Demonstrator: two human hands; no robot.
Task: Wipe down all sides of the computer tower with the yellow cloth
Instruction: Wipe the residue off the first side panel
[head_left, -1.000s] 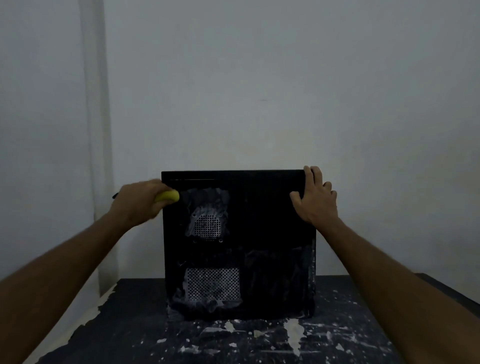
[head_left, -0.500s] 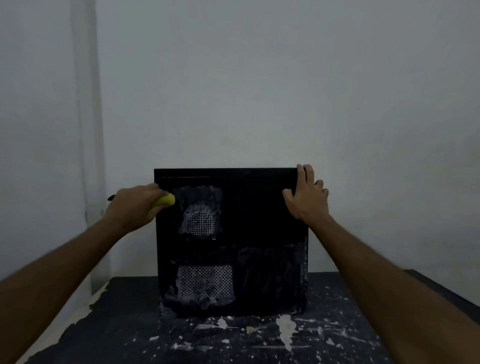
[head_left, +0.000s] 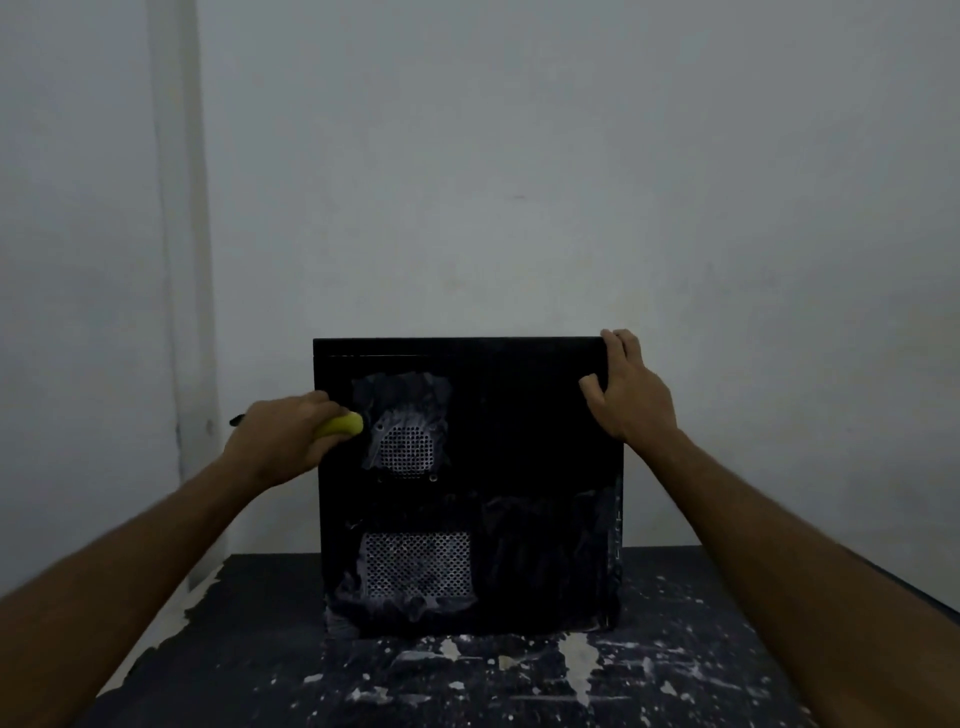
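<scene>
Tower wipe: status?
Left hand grips yellow cloth at computer tower left edge. Right hand braces top right corner. Nothing in the way.

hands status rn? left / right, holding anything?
Left hand: closed around the yellow cloth, pressed at the computer tower's left edge.
Right hand: open, holding nothing, fingers resting over the tower's top right corner.
</scene>
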